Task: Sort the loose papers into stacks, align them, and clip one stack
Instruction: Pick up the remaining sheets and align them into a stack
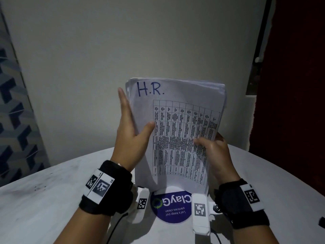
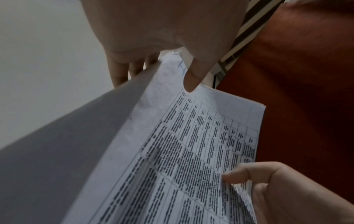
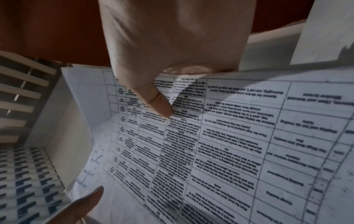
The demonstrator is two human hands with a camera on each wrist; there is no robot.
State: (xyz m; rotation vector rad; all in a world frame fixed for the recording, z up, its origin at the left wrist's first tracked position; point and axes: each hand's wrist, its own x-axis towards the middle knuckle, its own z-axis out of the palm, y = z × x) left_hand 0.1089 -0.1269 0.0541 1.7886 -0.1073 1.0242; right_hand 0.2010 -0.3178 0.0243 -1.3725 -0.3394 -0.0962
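A thick stack of papers stands upright over the table, its lower edge down at the tabletop. The top sheet carries a printed table and "H.R." handwritten in blue. My left hand holds the stack's left edge, fingers straight behind it and thumb pressed on the front. My right hand pinches the right edge, thumb on the front and fingers hidden behind. The left wrist view shows the stack between thumb and fingers. In the right wrist view my right thumb presses the bowed top sheet. No clip is in view.
The round white table has a blue "ClayGo" sticker just in front of the stack. A small dark object lies at the right edge. A plain wall is behind, a red curtain to the right, a patterned panel to the left.
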